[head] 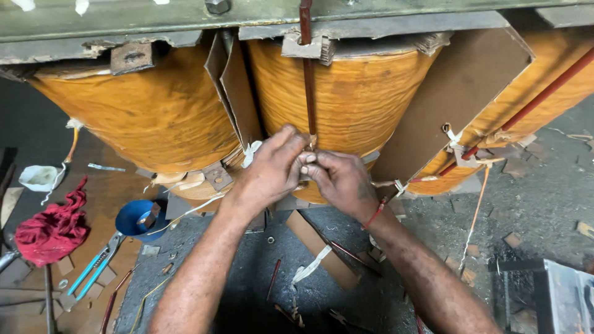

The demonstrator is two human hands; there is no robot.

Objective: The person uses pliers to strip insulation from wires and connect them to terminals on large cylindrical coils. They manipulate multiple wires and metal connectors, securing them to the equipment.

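Three large orange wrapped coils stand side by side under a grey metal frame (154, 18); the middle coil (352, 93) is right in front of me. A thin red-brown lead (307, 74) runs down its face. My left hand (272, 167) and my right hand (340, 179) meet at the lower end of that lead, fingertips pinched together on it and on a bit of white cloth tape (250, 153). What exactly lies between the fingers is hidden. Brown pressboard sheets (238, 93) stand between the coils.
On the floor to the left lie a red rag (52, 226), blue-handled pliers (93, 265), a blue bowl (136, 216) and a white cup (38, 177). Card scraps and tape bits litter the dark floor. A second red lead (532, 102) crosses the right coil.
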